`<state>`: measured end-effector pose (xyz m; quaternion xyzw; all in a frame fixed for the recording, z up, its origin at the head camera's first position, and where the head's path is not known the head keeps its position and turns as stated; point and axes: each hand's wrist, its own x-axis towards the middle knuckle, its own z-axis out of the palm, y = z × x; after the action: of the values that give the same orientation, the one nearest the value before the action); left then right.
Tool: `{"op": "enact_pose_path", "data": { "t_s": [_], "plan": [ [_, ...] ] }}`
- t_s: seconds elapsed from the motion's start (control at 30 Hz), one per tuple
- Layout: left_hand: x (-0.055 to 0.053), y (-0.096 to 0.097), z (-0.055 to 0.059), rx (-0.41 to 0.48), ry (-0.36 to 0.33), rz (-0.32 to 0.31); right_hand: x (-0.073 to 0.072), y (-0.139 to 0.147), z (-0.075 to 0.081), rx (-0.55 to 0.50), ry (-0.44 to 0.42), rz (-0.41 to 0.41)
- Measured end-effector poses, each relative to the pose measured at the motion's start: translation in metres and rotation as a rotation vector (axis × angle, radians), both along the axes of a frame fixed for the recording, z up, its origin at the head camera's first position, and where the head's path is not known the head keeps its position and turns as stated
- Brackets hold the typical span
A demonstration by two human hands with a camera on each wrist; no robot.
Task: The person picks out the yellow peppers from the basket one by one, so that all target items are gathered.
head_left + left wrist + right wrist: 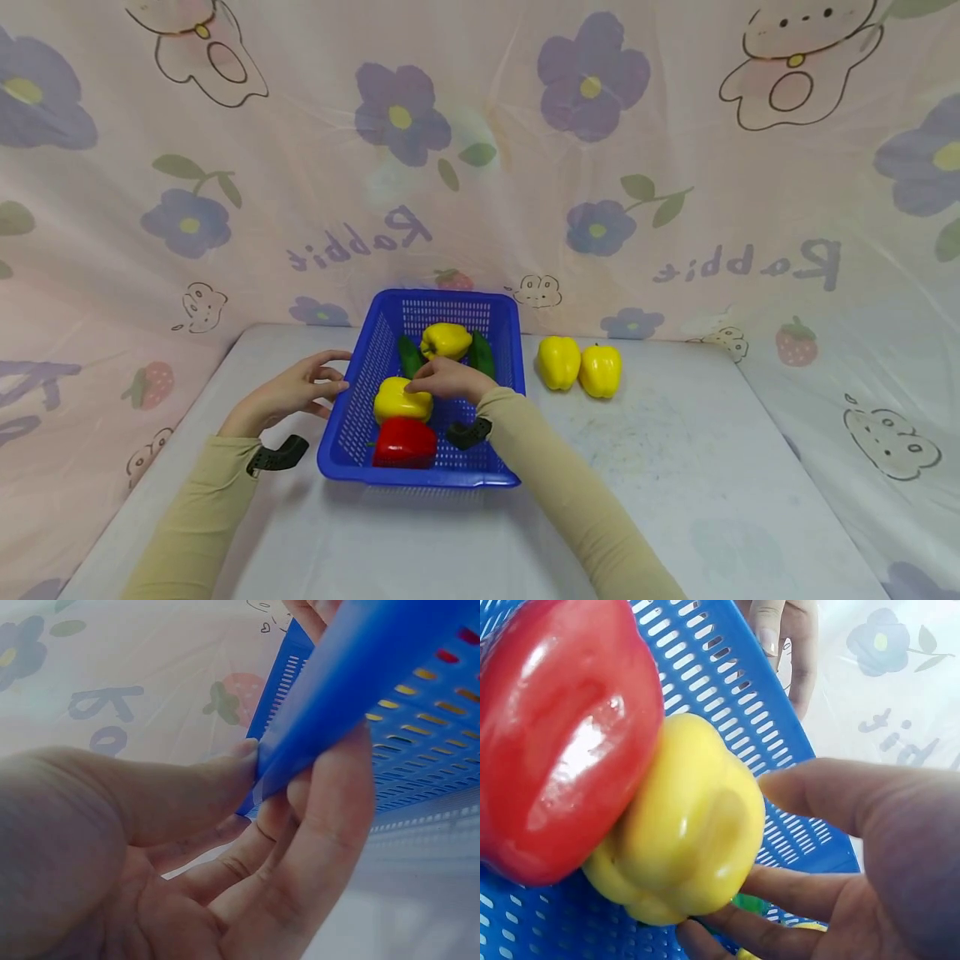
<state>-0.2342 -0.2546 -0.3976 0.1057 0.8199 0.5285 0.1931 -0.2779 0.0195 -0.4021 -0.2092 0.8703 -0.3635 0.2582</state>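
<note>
A blue plastic basket with slotted walls stands on the table, tilted slightly in the head view. My left hand pinches its left rim, thumb on top and fingers curled beneath, as the left wrist view shows. Inside the basket, my right hand has its thumb and fingers around one side of a yellow bell pepper. Right against that pepper lies a red bell pepper, at the near end of the basket. Farther back sit another yellow bell pepper and two dark green cucumber-like vegetables, partly hidden.
Two more yellow bell peppers stand side by side on the white table, right of the basket. Behind the table hangs a printed curtain with flowers and rabbits. Black wrist mounts jut from both sleeves.
</note>
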Motion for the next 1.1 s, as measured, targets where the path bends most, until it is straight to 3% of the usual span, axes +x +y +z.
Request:
{"op": "enact_pose_path", "data": {
  "t_s": [0.77,1.1],
  "plan": [
    [0.0008,-0.0002,0.0009,0.007,0.000,0.003,0.0028,-0.0001,-0.0006,-0.029,-0.061,-0.032],
    [0.0003,0.0010,0.0009,-0.001,-0.002,0.008,0.0027,0.0000,-0.0022,-0.049,-0.019,-0.020]
  ]
}}
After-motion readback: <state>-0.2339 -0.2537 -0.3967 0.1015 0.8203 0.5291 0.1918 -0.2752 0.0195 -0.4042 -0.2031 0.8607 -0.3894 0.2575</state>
